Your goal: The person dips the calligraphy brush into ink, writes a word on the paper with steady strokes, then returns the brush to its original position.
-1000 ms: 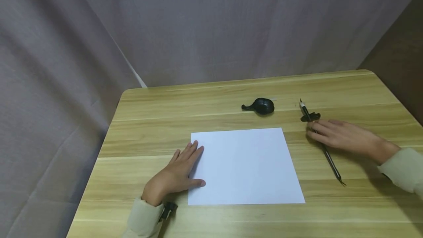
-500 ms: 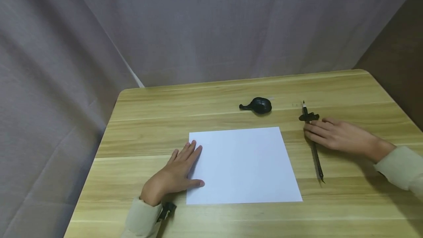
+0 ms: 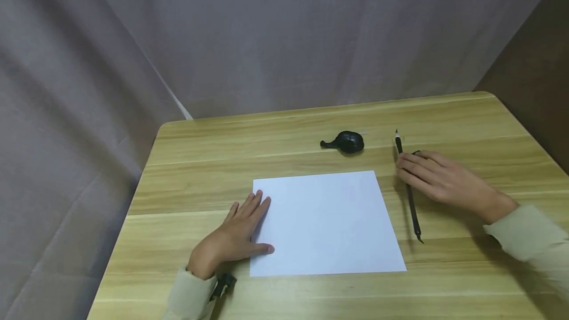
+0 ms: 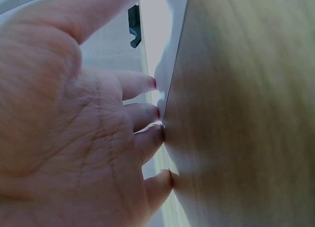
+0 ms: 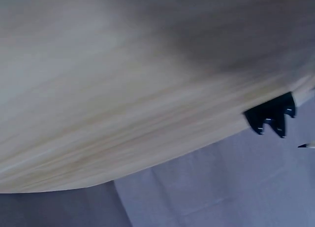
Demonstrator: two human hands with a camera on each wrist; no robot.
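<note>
My left hand (image 3: pixel 235 233) lies with fingers spread on the left edge of a white sheet of paper (image 3: pixel 329 226). In the left wrist view the fingertips (image 4: pixel 153 133) meet the sheet's edge and the wood beside it. Right of the paper, my right hand (image 3: pixel 449 181) pinches a dark writing brush (image 3: pixel 412 209) near its middle, its pale, dark-tipped bristles pointing away. The right wrist view catches only the brush's tip (image 5: pixel 306 146) at the border; the hand is out of that view. A black notched brush rest (image 5: pixel 270 113) stands apart from the tip there, mostly covered by fingers in the head view.
A black gourd-shaped piece (image 3: pixel 349 142) lies behind the paper on the wood-grain table (image 3: pixel 213 162). Grey cloth (image 3: pixel 266 38) hangs beyond the back edge and at the left.
My right hand has moved left with the brush, off the black rest. The brush's near end has swung left. The left hand stays on the paper.
</note>
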